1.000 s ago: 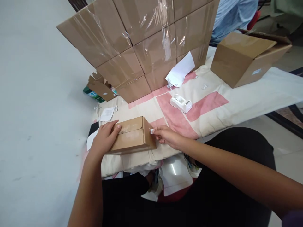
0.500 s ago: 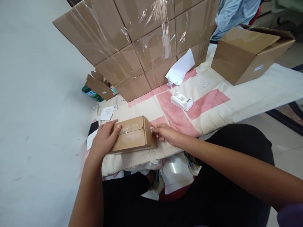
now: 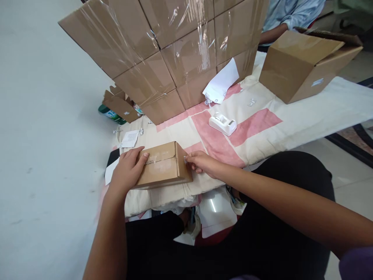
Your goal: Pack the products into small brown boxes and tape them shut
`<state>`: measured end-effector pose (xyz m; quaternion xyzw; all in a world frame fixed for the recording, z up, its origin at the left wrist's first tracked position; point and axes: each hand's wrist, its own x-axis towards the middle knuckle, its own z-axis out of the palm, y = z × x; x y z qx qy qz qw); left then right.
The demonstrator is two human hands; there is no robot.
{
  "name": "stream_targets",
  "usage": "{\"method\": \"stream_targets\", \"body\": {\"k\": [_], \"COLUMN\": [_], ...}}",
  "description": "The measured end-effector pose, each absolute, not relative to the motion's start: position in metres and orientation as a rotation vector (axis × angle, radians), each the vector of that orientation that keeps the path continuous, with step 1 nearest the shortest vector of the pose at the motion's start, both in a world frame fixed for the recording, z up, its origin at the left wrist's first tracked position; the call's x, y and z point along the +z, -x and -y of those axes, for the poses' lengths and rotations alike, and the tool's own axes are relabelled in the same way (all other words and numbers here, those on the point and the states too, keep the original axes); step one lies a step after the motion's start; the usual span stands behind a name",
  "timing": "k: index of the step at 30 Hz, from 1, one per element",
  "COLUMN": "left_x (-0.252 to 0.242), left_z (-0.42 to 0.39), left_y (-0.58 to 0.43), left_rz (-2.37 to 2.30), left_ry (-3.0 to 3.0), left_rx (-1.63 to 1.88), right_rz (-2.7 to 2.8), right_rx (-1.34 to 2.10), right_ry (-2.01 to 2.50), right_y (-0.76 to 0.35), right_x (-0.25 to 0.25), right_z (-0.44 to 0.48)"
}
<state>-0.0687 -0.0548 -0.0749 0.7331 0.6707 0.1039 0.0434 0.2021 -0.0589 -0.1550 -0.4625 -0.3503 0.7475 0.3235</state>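
Left hand (image 3: 128, 169), thumb spread wide, is laid over one end of an oblong brown cardboard box (image 3: 160, 171) set on cream-and-pink cloth (image 3: 151, 200); by the right hand (image 3: 201, 163), a small white tab (image 3: 185, 159) is pinched against its right end. Its long axis is aligned left to right. Its top is seamed lengthwise; its left end is hidden, the tab mostly covered.

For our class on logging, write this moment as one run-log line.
left hand: on small box | right hand: touching white sticker at box's end | nearby: tape dispenser

Small matt cardboard box (image 3: 163, 170), glossy clear plastic (image 3: 204, 52) over stacked cartons (image 3: 164, 111), smooth plastic tape dispenser (image 3: 222, 124), creased cloth (image 3: 260, 126)
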Motion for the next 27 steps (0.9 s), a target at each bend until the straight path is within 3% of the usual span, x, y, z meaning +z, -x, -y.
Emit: {"method": "stream_targets", "body": {"k": [19, 21, 25, 27], "left_x": [-0.074, -0.073, -0.069, -0.067], "left_z": [0.054, 0.055, 0.058, 0.058], "left_y": [0.069, 0.067, 0.063, 0.061], "left_rz": [-2.064, -2.061, -2.076, -2.081], "left_ry": [-2.202, -2.201, -2.17, -2.157], "left_rx": [0.33, 0.324, 0.303, 0.301], "right_rz": [1.089, 1.315, 1.834, 1.944], "right_rx": [1.975, 1.77, 0.978, 0.788], "right_ry": [1.334, 1.322, 1.191, 1.171], "right_y": [-0.21, -0.212, -0.216, -0.217], "right_x": [-0.156, -0.161, -0.173, -0.175], "right_z": [0.057, 0.061, 0.075, 0.081]}}
